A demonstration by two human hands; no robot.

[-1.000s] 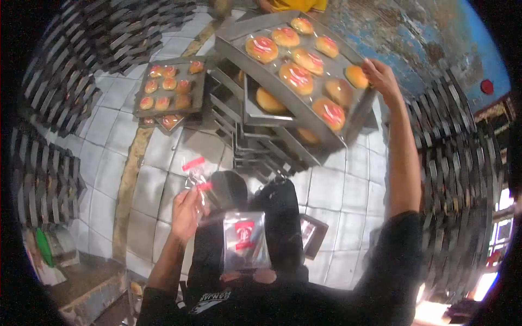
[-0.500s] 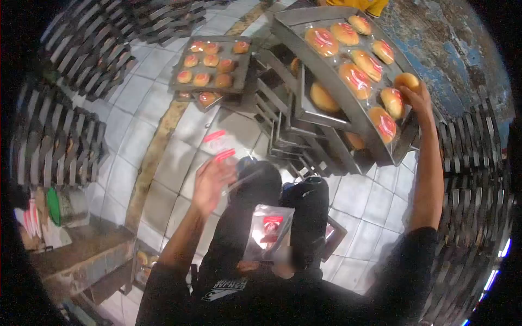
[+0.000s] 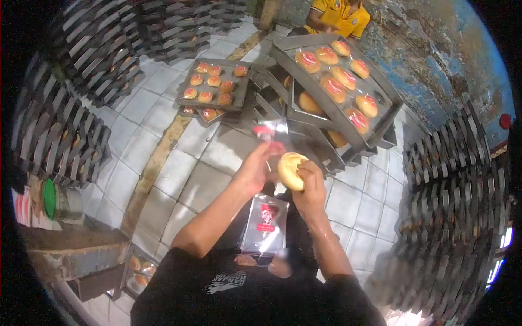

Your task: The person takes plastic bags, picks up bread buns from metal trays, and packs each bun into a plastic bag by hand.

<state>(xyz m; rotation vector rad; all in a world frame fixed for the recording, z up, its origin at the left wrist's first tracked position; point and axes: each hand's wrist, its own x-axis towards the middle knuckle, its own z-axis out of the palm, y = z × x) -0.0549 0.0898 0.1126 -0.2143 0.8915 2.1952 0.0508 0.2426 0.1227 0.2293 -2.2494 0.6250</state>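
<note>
My right hand (image 3: 312,188) grips a round bread bun (image 3: 292,171), its pale side facing me, in front of my chest. Close beside it, my left hand (image 3: 255,168) is closed on a clear plastic bag with red print (image 3: 263,130), blurred by motion. The bun and the bag are near each other; whether they touch I cannot tell. A stack of similar clear bags with a red label (image 3: 265,225) lies on my lap. Ahead to the right, a metal tray (image 3: 348,127) of several buns in printed wrappers (image 3: 334,88) sits tilted on a pile of trays.
Another stack of trays with wrapped buns (image 3: 213,81) stands on the tiled floor (image 3: 179,174) ahead left. Tall piles of metal trays (image 3: 54,136) line both sides. A person in a yellow shirt (image 3: 340,17) is beyond the stack. A wooden bench (image 3: 81,255) is at lower left.
My right hand has lifted the bun off the tray and brought it in front of me. My left hand has moved right with the bag to meet it.
</note>
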